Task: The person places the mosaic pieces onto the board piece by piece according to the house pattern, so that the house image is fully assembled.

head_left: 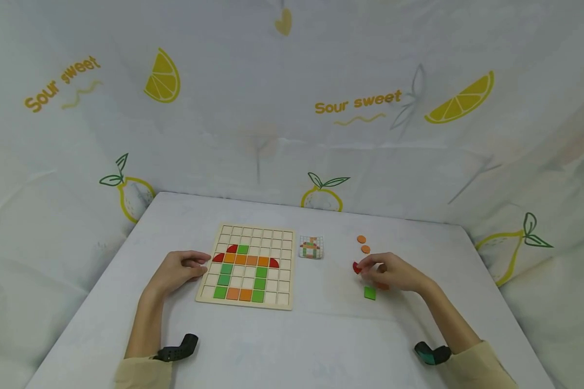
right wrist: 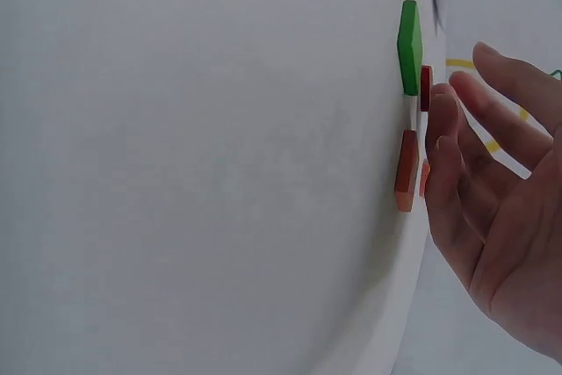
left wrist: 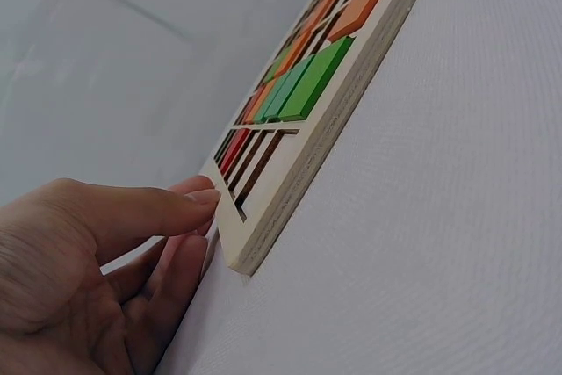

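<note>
A wooden grid board point(head_left: 282, 286) lies left of centre on the table, with red, orange and green tiles set in some of its squares. My left hand point(head_left: 177, 273) rests at the board's left edge. In the left wrist view, its thumb tip point(left wrist: 204, 197) is right at the rim and the other fingers are loosely bent. On the right, my right hand point(head_left: 391, 273) reaches over loose pieces, fingertips right at a red rounded piece point(head_left: 357, 268). The right wrist view shows that thumb and fingers spread apart, beside the red piece point(right wrist: 426, 88) on the table.
A small pattern card point(head_left: 311, 247) lies right of the board. Two orange discs point(head_left: 361, 239) sit beyond my right hand. A green tile point(head_left: 370, 293) lies just nearer, and an orange piece point(head_left: 382, 286) shows partly beneath the hand. Printed cloth point(head_left: 253, 135) hangs behind the table.
</note>
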Tool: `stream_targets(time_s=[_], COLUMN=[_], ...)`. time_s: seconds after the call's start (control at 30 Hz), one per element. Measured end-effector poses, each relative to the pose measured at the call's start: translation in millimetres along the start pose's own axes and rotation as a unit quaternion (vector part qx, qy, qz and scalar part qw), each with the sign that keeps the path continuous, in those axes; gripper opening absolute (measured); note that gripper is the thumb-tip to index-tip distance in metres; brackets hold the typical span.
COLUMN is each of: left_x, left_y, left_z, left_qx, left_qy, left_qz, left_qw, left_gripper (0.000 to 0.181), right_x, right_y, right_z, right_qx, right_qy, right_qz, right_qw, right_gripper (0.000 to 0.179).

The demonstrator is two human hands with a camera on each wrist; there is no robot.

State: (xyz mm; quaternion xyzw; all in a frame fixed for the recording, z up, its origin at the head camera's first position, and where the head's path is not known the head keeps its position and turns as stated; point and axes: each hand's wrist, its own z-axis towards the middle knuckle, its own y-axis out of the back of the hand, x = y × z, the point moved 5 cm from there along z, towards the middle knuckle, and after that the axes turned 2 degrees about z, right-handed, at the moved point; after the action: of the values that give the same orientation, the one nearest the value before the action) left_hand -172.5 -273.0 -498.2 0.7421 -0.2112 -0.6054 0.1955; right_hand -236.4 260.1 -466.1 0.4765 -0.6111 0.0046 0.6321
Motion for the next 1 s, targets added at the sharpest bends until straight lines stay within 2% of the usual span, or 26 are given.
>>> stream_targets(time_s=[0.2,0.43,0.67,1.0], left_x=[1.3,3.2,2.3,0.9], left_y=[0.9,-0.5,-0.9,-0.5], left_z=[-0.5,-1.7,-2.2,-0.5], left_qx=[-0.001,0.001,0.000,0.002], left_qy=[0.003,0.007,0.005,0.001], left_qz=[-0.003,-0.005,-0.005,-0.003], left_qw=[1.0000,1.0000,1.0000,1.0000], left_gripper=[0.037,0.037,0.037,0.037], right_x=[-7,-11,-9,-11], right_y=[-4,-7,-13,-13], right_z=[-17.3,-28.9,-30.1,-25.9], right_qx=[-0.008,-0.019,-0.025,-0.021], right_qy=[-0.001,-0.009,-0.011,-0.018], right_qz=[-0.011,-0.029,-0.025,-0.051], right_qw=[0.9999,0.9993,0.9993,0.9983], right_gripper=[0.025,0.030,0.038,0.027])
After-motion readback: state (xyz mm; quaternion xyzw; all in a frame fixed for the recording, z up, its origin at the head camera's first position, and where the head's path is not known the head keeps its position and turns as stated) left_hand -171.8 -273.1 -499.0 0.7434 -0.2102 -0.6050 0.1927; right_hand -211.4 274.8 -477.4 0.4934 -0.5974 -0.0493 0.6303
